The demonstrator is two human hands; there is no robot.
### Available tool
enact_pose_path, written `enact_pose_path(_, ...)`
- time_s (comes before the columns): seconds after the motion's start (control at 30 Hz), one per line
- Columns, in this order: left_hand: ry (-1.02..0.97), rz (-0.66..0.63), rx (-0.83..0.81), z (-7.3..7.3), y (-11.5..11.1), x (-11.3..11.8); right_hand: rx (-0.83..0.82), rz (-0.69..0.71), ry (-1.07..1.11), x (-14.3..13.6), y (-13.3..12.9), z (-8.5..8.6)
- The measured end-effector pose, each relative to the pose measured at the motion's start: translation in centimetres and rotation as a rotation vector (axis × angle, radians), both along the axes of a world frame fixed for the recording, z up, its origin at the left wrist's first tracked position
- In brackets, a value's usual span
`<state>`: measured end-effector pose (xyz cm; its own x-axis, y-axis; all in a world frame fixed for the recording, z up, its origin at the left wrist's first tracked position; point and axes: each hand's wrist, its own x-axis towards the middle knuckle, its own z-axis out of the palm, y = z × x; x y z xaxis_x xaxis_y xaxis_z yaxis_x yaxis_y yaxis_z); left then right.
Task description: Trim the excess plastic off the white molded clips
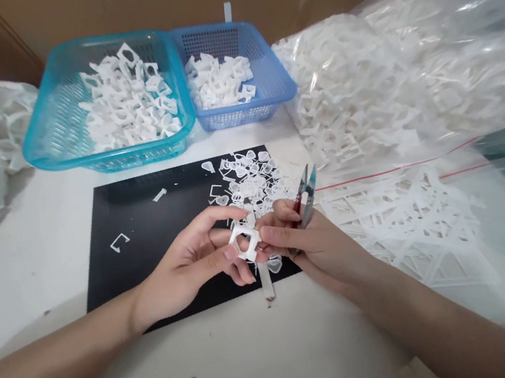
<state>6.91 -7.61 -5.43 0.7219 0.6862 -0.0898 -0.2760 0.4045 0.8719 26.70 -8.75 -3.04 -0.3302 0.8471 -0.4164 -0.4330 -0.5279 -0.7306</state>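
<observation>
holding a small white plastic bracket between both hands, you have it above the right half of the black mat, near its front edge. your left hand pinches its left edge, thumb on the face, index finger arched beyond, the others curled behind. your right hand brings its thumb to the right edge, while its bent fingers wrap the thread snips; how firmly they press, you cannot tell. the bracket looks light, stiff and a bit slick, probably sturdy in the frame but weaker at thin edges, so take it by the solid rim. its opening faces up towards you, slightly tilted; the outline is nearly as wide as long, so no long axis stands out. the snips' blades point away, towards the mat's far side. white trimmings lie heaped on the mat's right part; the turquoise basket stands beyond it.
</observation>
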Motion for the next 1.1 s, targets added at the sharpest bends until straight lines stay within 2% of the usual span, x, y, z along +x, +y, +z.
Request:
enact_pose_path(0.2,0.039,0.005,0.029,0.42,-0.18,0.3,0.067,-0.016,-0.042,-0.11,-0.05,-0.06)
enact_pose_path(0.43,0.076,0.084,0.078,0.23,-0.37,0.47,0.157,-0.034,-0.15,-0.17,-0.24,-0.27)
enact_pose_path(0.7,-0.045,0.005,-0.016,0.71,-0.28,0.65,0.068,-0.095,-0.098,-0.57,-0.12,-0.61)
enact_pose_path(0.97,0.027,0.025,0.007,0.68,-0.28,0.8,0.051,-0.109,-0.11,-0.64,-0.23,-0.71)
enact_pose_path(1.1,0.039,0.028,0.017,0.66,-0.31,0.76,0.095,-0.12,-0.114,-0.7,-0.17,-0.57)
